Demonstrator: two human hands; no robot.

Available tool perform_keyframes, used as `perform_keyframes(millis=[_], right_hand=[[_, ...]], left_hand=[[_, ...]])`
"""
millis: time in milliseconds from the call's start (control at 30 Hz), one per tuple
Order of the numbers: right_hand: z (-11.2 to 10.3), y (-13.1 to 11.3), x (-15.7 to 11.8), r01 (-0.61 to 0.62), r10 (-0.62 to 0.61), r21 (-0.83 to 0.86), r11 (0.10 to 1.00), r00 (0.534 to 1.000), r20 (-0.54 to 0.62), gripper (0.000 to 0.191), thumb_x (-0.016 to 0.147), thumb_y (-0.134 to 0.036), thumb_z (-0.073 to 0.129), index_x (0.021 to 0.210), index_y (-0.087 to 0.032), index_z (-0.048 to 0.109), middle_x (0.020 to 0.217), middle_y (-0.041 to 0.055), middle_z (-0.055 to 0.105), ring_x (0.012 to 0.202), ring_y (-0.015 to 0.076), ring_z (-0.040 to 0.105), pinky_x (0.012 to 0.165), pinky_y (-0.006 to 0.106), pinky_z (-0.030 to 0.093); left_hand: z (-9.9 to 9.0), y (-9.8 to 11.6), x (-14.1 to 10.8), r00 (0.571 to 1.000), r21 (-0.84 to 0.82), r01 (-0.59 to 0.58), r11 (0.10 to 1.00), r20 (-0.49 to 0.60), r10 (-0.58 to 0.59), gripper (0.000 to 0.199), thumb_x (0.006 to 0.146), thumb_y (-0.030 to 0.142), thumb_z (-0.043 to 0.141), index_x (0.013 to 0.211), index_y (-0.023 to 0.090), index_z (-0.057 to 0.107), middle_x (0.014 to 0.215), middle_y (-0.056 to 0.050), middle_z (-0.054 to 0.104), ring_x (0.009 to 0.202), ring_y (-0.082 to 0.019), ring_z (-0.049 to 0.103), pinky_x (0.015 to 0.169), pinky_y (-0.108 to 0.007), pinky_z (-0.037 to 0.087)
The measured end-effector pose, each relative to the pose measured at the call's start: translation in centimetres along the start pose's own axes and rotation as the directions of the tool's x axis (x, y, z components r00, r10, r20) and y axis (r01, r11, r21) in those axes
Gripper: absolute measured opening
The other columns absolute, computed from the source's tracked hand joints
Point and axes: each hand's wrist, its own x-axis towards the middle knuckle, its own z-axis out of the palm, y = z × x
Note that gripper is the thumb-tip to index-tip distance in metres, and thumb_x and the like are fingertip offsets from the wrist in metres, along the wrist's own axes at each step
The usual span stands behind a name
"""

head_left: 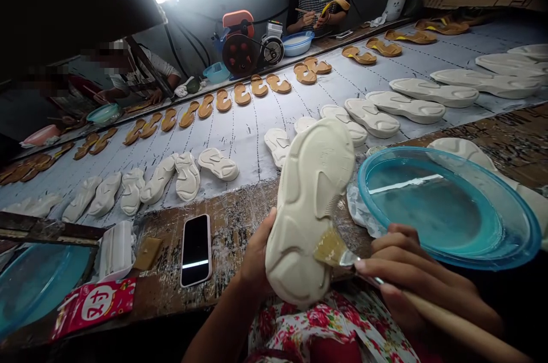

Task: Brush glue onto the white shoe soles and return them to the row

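Note:
A white shoe sole (308,203) is held up in front of me, tilted, with its patterned face toward the camera. My left hand (259,249) grips it by the left edge; most of those fingers are hidden behind it. In my right hand (419,277) is a paintbrush (331,247) with a long pale handle and a metal collar. Its yellowish bristles touch the sole's right side, near the narrow middle. Just beyond that hand stands a blue basin (445,206) with clouded liquid in it.
White soles (218,164) and brown insoles (242,93) line a grey conveyor belt (252,166). On the near ledge lie a phone (196,250), a red packet (95,307) and a white box (116,250). Another basin (38,283) sits at left. A co-worker (321,3) works across the belt.

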Motion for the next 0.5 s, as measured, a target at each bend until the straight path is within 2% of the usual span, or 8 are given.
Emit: perform_keyframes(millis=[67, 200, 267, 367, 467, 500], right_hand=[[-0.2, -0.3, 0.0, 0.016, -0.018, 0.032, 0.999, 0.998, 0.053, 0.012, 0.080, -0.011, 0.043, 0.084, -0.016, 0.053, 0.060, -0.0026, 0.054, 0.065, 0.0078, 0.054, 0.083, 0.029, 0.035], [0.0, -0.4, 0.2, -0.038, 0.041, 0.054, 0.998, 0.997, -0.063, 0.014, 0.085, -0.017, 0.039, 0.090, -0.017, 0.052, 0.064, -0.0003, 0.055, 0.068, 0.0099, 0.054, 0.081, 0.031, 0.038], [0.3, -0.3, 0.0, -0.046, 0.047, 0.023, 0.999, 0.997, -0.065, 0.014, 0.086, -0.017, 0.041, 0.094, -0.016, 0.052, 0.069, 0.0012, 0.057, 0.072, 0.0109, 0.054, 0.082, 0.032, 0.038], [0.5, -0.1, -0.7, 0.036, -0.036, 0.008, 0.999, 0.999, 0.032, 0.014, 0.083, -0.014, 0.045, 0.093, -0.014, 0.054, 0.069, 0.0004, 0.057, 0.073, 0.0100, 0.053, 0.084, 0.030, 0.035], [0.1, 0.4, -1.6, 0.093, -0.104, 0.075, 0.993, 0.982, 0.159, 0.016, 0.079, -0.015, 0.047, 0.094, -0.015, 0.053, 0.070, -0.0001, 0.055, 0.077, 0.0109, 0.053, 0.087, 0.030, 0.034], [-0.1, 0.7, -1.8, 0.092, -0.107, 0.101, 0.991, 0.981, 0.160, 0.020, 0.078, -0.014, 0.047, 0.098, -0.014, 0.052, 0.072, 0.0009, 0.055, 0.080, 0.0118, 0.053, 0.087, 0.031, 0.035]], left_hand=[[0.3, -0.1, 0.2, 0.998, -0.044, -0.059, 0.997, -0.012, 0.058, 0.046, 0.085, 0.044, 0.041, 0.103, 0.009, 0.066, 0.093, -0.011, 0.069, 0.100, -0.025, 0.060, 0.096, -0.035, 0.041], [1.1, -0.2, 0.4, 0.995, -0.087, -0.098, 0.991, -0.001, 0.098, 0.049, 0.087, 0.042, 0.035, 0.108, 0.008, 0.063, 0.097, -0.012, 0.068, 0.103, -0.026, 0.059, 0.096, -0.037, 0.040], [1.4, -0.3, 0.7, 0.994, -0.101, -0.101, 0.990, 0.020, 0.103, 0.052, 0.088, 0.044, 0.031, 0.111, 0.008, 0.062, 0.096, -0.012, 0.068, 0.103, -0.026, 0.059, 0.095, -0.037, 0.041], [1.4, -0.3, 1.4, 0.982, -0.141, -0.183, 0.973, 0.015, 0.187, 0.058, 0.088, 0.047, 0.025, 0.112, 0.008, 0.061, 0.095, -0.013, 0.068, 0.101, -0.026, 0.059, 0.093, -0.039, 0.043], [1.1, -0.4, 2.2, 0.969, -0.146, -0.244, 0.959, -0.081, 0.234, 0.057, 0.089, 0.047, 0.023, 0.109, 0.009, 0.061, 0.094, -0.013, 0.068, 0.100, -0.026, 0.060, 0.091, -0.039, 0.044], [1.1, -0.4, 2.3, 0.966, -0.128, -0.244, 0.961, -0.117, 0.230, 0.057, 0.089, 0.047, 0.024, 0.109, 0.008, 0.061, 0.093, -0.013, 0.068, 0.099, -0.025, 0.060, 0.090, -0.039, 0.044]])
